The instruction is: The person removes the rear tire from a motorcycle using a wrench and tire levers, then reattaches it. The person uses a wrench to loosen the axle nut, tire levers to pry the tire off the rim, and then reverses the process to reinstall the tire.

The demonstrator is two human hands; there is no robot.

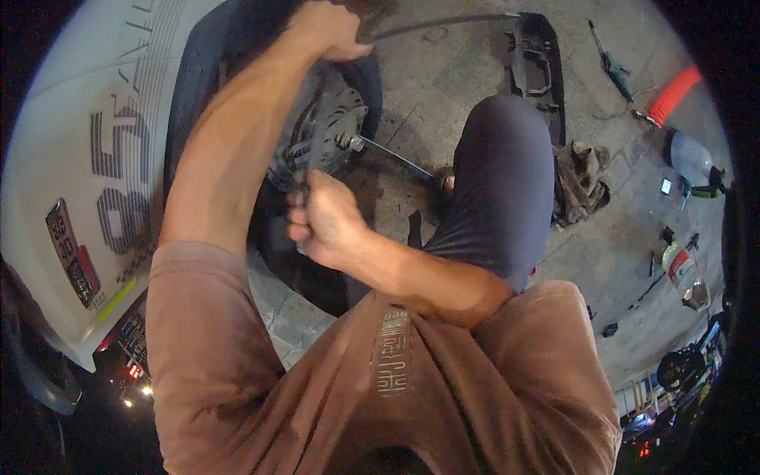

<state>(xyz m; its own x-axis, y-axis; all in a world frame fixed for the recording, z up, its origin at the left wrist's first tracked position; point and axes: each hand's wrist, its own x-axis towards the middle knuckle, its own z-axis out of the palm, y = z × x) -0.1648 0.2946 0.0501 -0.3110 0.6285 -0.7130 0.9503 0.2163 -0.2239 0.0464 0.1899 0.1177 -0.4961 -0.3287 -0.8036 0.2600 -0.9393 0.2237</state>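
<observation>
My right hand is closed round the lower end of a long dark bar, which is blurred and stands roughly upright in the picture. My left arm reaches up into the wheel arch, and my left hand is closed there; its fingers and whatever they grip are hidden. Behind the bar is a bare wheel hub with its brake parts, partly covered by my left forearm. A socket sits at the hub, and a metal rod runs from it toward my foot.
The white car body fills the left side. Beyond my knee lies a black plastic trim piece, with a crumpled cloth below it. Farther right are a green tool, a red coiled hose and clear plastic bottles.
</observation>
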